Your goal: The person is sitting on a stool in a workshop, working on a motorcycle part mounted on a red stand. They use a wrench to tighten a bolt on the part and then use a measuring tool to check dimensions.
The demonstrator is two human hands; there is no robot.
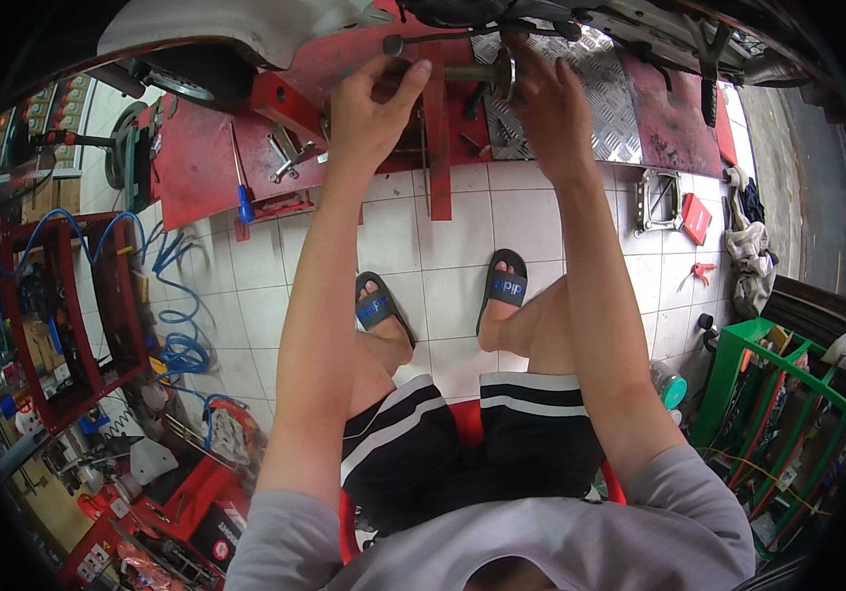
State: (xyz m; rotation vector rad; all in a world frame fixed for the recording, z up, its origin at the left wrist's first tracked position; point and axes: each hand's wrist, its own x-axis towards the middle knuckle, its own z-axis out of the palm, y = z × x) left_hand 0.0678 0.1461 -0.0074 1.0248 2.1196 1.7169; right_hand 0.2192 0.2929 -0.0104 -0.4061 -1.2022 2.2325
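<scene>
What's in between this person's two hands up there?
In the head view, between the left hand and the right hand are a red bar and a metal rod with a round disc.

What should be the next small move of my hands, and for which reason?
Perhaps turn the round disc slightly with the right hand: this hand is right beside the disc, which sits on a rod, while the left hand is near the rod's left part and might steady it. Whether either hand holds firmly is hard to see.
</scene>
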